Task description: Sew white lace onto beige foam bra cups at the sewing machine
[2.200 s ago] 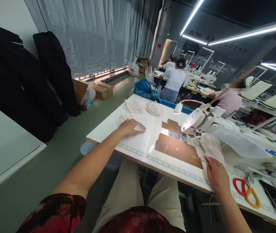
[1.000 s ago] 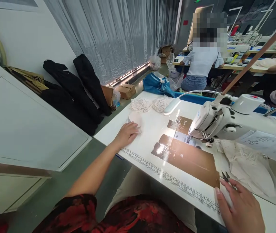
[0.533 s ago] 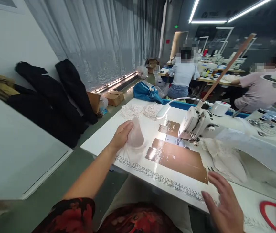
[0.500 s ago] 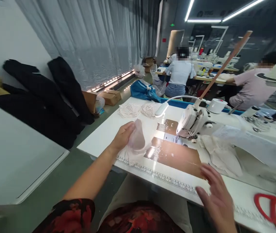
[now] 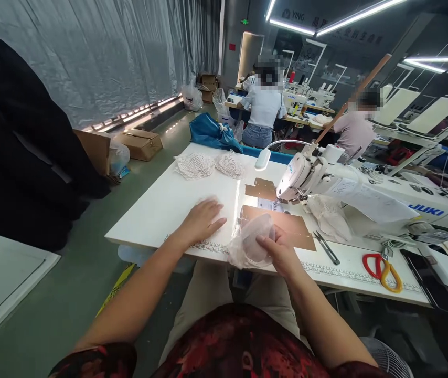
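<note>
My right hand pinches a pale, sheer cup-shaped fabric piece between thumb and fingers, over the front edge of the white table. The piece's thin lower edge hangs toward my lap. Palm down on the tabletop, my left hand has its fingers stretched out and thumb apart. A bit of whitish sheer material shows just beyond its fingertips; whether the hand touches it I cannot tell. Behind the fabric piece lies a brown plate in front of the sewing machine, whose needle area is lit.
Two lacy white bundles lie at the table's far left. Tweezers, scissors with red and yellow handles and a black phone-like slab are to the right. A ruler strip runs along the front edge. Two people sit farther back.
The sheer fabric piece has passed from my left hand to my right, which moved left and closed on it. My left hand now rests flat on the table. The view has turned right.
</note>
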### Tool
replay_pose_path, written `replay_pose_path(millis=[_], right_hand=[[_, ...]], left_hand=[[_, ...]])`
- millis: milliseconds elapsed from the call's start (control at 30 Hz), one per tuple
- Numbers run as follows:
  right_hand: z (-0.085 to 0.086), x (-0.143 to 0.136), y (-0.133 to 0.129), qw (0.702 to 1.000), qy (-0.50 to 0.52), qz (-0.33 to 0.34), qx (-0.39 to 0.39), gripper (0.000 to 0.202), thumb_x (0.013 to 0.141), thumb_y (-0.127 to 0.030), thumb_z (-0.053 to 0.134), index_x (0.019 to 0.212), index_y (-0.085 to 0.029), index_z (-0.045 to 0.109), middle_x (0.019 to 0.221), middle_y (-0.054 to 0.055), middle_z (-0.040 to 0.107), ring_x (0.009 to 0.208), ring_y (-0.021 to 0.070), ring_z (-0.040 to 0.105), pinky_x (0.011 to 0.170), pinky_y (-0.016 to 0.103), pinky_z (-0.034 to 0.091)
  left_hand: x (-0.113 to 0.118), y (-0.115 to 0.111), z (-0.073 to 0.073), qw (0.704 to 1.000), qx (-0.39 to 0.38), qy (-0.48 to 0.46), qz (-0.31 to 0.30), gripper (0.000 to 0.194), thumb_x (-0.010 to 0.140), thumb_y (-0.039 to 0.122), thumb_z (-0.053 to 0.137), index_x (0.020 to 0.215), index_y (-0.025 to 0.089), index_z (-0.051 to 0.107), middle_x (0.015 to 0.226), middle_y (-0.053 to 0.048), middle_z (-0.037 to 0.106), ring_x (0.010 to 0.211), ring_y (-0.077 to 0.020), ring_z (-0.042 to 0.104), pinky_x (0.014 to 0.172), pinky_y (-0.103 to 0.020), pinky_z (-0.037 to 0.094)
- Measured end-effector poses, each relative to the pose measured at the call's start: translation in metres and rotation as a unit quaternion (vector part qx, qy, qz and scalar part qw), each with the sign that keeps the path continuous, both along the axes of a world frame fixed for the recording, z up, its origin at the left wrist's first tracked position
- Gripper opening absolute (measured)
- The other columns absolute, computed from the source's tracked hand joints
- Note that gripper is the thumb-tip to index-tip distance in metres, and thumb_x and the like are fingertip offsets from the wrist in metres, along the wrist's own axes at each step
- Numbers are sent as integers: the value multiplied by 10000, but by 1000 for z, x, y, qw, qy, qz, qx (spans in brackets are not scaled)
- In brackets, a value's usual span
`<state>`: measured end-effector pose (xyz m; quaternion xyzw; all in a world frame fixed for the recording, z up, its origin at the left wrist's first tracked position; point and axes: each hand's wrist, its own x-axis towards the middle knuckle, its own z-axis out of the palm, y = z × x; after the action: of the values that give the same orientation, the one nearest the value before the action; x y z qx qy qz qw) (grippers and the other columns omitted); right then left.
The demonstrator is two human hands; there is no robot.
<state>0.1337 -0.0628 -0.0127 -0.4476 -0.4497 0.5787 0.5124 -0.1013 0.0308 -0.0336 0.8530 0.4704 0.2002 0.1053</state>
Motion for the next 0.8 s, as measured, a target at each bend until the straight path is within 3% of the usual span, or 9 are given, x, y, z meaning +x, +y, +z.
replay_pose_path(millis=[133, 233, 267, 300, 400, 467, 533, 633, 800], right_hand=[[35, 47, -43, 940, -118, -287, 141, 281, 686, -358, 804, 873, -204, 661, 763, 14, 694, 645, 200, 660, 631, 373, 570], [66, 78, -69, 703, -200, -551, 402, 368, 711, -327, 775, 1051, -220, 684, 1091, 85, 685, 973, 312, 659, 875, 484, 529], [70, 83, -73, 643, -236, -572, 452, 437, 727, -360, 756, 1133, -223, 668, 1150, 111, 668, 1046, 348, 628, 904, 508, 507], [70, 83, -73, 634, -277, -551, 467, 445, 760, -389, 719, 1168, -223, 656, 1153, 124, 667, 1063, 362, 614, 896, 517, 503], [45, 62, -59, 816, -388, -269, 334, 225, 868, -365, 598, 989, -207, 705, 862, 78, 723, 802, 290, 671, 678, 430, 553], [24, 37, -47, 880, -393, -68, 259, 201, 865, -356, 609, 807, -195, 714, 652, 7, 695, 566, 194, 631, 512, 301, 519], [11, 16, -40, 899, -375, 22, 224, 198, 882, -340, 592, 816, -194, 707, 707, -13, 710, 617, 169, 646, 566, 266, 527], [16, 7, -36, 914, -348, 21, 208, 101, 865, -276, 600, 827, -194, 647, 770, -8, 677, 670, 144, 610, 608, 246, 494], [38, 27, -26, 876, -313, -169, 325, 154, 746, -140, 655, 755, -229, 530, 743, -18, 581, 686, 138, 551, 602, 243, 440]], left_hand=[[-27, 12, -20, 993, 4, 114, 25, 455, 936, 380, 414, 1309, 162, 559, 1450, -146, 467, 1392, -349, 350, 1184, -519, 236], [-42, 15, -20, 992, 11, 116, 51, 439, 934, 316, 395, 1301, 148, 568, 1442, -157, 475, 1394, -344, 355, 1186, -517, 240], [-43, 13, -17, 993, 15, 100, 67, 447, 928, 311, 409, 1312, 137, 558, 1456, -166, 457, 1410, -351, 332, 1189, -525, 230], [-40, 8, -13, 994, 24, 73, 79, 470, 919, 326, 439, 1336, 131, 535, 1481, -171, 427, 1431, -358, 295, 1196, -531, 213], [-11, -19, 3, 997, 46, -58, 9, 741, 829, 484, 620, 1454, 157, 394, 1573, -148, 289, 1482, -353, 178, 1222, -506, 172], [17, -42, 14, 983, -19, -128, -131, 961, 728, 535, 729, 1513, 202, 284, 1596, -126, 246, 1470, -337, 232, 1205, -460, 255], [41, -61, 20, 953, -111, -171, -223, 972, 707, 465, 756, 1517, 229, 274, 1532, -119, 386, 1377, -328, 412, 1138, -430, 367], [53, -70, 19, 924, -217, -242, -203, 672, 773, 315, 649, 1407, 213, 453, 1253, -86, 646, 1058, -255, 647, 895, -327, 519], [32, -60, 12, 955, -201, -210, -57, 230, 831, 216, 459, 916, 170, 669, 863, -45, 685, 794, -199, 610, 729, -290, 472]])
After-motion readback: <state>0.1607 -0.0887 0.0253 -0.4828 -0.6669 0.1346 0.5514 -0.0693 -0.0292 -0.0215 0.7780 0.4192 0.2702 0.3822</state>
